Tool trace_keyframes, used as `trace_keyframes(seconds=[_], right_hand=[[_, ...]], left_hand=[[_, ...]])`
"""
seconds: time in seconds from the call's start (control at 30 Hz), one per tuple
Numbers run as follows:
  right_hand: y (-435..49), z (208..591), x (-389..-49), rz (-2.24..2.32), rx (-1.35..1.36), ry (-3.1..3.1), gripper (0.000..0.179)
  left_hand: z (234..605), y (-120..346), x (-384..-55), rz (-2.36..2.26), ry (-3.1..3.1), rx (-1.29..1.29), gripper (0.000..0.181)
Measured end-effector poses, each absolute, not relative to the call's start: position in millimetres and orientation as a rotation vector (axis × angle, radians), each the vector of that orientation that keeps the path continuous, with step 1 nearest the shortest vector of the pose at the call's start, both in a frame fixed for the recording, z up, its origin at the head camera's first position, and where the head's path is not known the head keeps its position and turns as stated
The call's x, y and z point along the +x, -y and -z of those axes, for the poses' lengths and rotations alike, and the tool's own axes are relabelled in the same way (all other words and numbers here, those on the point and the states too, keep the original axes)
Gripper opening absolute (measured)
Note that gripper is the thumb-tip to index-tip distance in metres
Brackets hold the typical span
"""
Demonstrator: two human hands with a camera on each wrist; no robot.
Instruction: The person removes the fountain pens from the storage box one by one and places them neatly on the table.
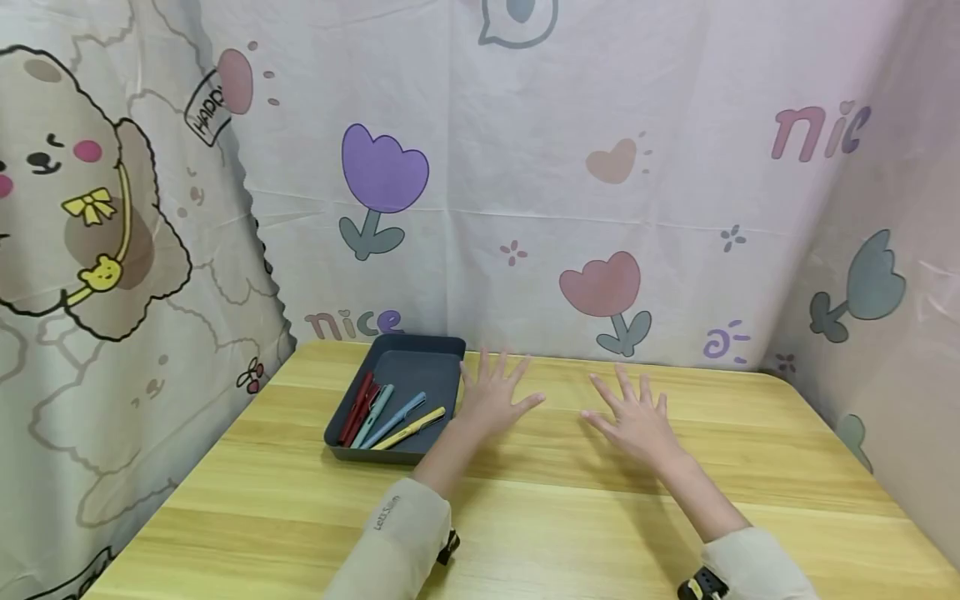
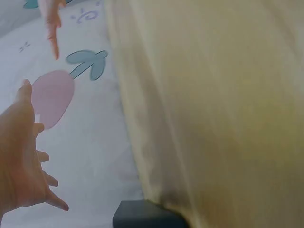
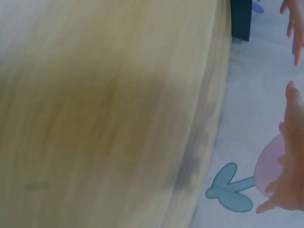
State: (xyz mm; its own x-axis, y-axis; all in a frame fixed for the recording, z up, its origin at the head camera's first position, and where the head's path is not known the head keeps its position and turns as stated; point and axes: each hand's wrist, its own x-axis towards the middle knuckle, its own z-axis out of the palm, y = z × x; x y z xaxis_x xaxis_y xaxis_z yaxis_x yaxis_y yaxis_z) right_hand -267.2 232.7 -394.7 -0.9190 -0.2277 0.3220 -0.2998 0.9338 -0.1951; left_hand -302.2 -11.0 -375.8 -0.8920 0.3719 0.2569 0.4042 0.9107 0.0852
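My left hand (image 1: 491, 400) is held over the table beside the right edge of a dark grey tray (image 1: 420, 343), its fingers straight and spread, holding nothing. To the right, my right hand (image 1: 636, 425) also hovers with splayed fingers and holds nothing. Inside the tray lie several pens: dark red ones (image 1: 360, 410), a teal pen (image 1: 377, 417), a blue pen (image 1: 397, 421) and a yellow pen (image 1: 411, 428). In the left wrist view my left hand (image 2: 21, 156) appears at the left, in the air. The right wrist view has my right hand (image 3: 292, 156) at its right edge.
The wooden table (image 1: 540, 533) reaches back to a printed cloth (image 1: 510, 167) hung behind it. More cloth hangs along the left and right sides. A dark strap device sits at each wrist by the light sleeves (image 1: 401, 542).
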Motion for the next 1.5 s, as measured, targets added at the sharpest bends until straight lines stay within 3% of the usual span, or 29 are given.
trace_keyframes(seconds=[0.73,1.17,1.5], right_hand=[[-120.4,393.7,-274.9,-0.593,0.592,2.815,0.064],[-50.9,409.3,-270.4,-1.083,0.704,2.847,0.065],[-27.3,419.1,-269.9,-1.231,0.702,2.814,0.067]], left_hand=[[355.8,170.7,-295.3,0.788,2.772,-0.408,0.063],[385.4,246.2,-278.0,1.019,2.707,-0.39,0.051],[417.0,265.2,-280.2,1.481,2.719,-0.394,0.059]])
